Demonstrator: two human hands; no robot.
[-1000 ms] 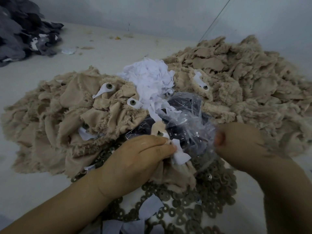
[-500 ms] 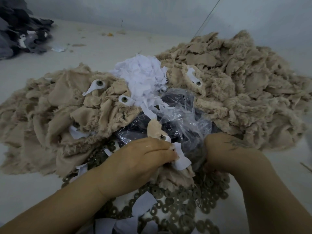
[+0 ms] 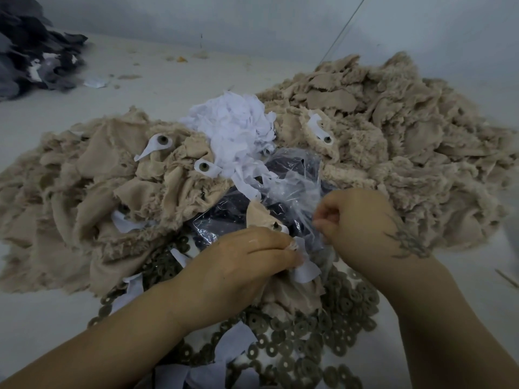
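**A:** What differs in the head view from half a second ago?

**B:** The right hand (image 3: 362, 228) has come up from the near edge of the clear plastic bag (image 3: 289, 181) and now sits at the bag's right side. The left hand (image 3: 238, 265) has hardly shifted.

**A:** And what do they hold?

**B:** The left hand grips a beige plush piece (image 3: 261, 217), with its fingers curled over it. A white felt patch (image 3: 306, 272) pokes out to the right, just below the fingertips. A small dark stud (image 3: 276, 225) stands up from the piece just beyond them. The right hand's fingers are curled tight. They seem to pinch the bag's film, though the blur there leaves me unsure.

**A:** Where is the piece?

**B:** It is near the centre, at the bag's near edge, between the two hands.

**A:** Textures?

**B:** The bag is thin, glossy and creased, with small dark parts inside. Flat round brown washers (image 3: 295, 346), each with a hole, spread over the table (image 3: 42, 318) nearest the person. There is a shaggy beige left heap (image 3: 84, 192) and a right heap (image 3: 393, 136). Torn white scraps (image 3: 233, 127) are bunched between them. A round eye on a teardrop patch (image 3: 163, 140) lies on the left heap. Dark grey cloth (image 3: 28, 60) is at far left.
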